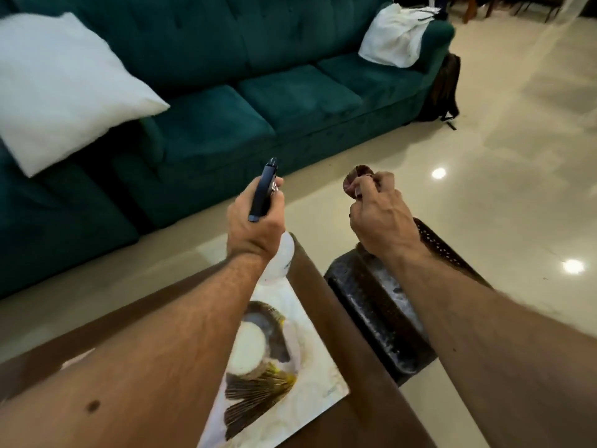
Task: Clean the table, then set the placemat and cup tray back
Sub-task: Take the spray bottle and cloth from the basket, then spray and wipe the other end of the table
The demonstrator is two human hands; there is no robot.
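At centre frame, the left hand (pixel 255 221) grips a spray bottle (pixel 278 257) by its dark trigger head, fingers curled round the neck, the pale body hanging below the wrist over the far edge of the brown table (pixel 323 279). To its right, the right hand (pixel 376 218) is bunched into a fist round a brownish cloth (pixel 357 182), a fold of it poking out above the knuckles. Both forearms reach forward from the bottom corners, wrists level, hands raised clear of the surface.

The placemat (pixel 290 376), printed with fans, lies on the table at lower centre, partly hidden under the left forearm. A dark tray-like object (pixel 371 305) sits on the floor just beside the table, at right; whether it is the cup tray cannot be told.

The step appears to be spraying: best done with the nozzle tipped down toward bare wood, off the mat, the cloth following at once before the liquid runs to the edge.
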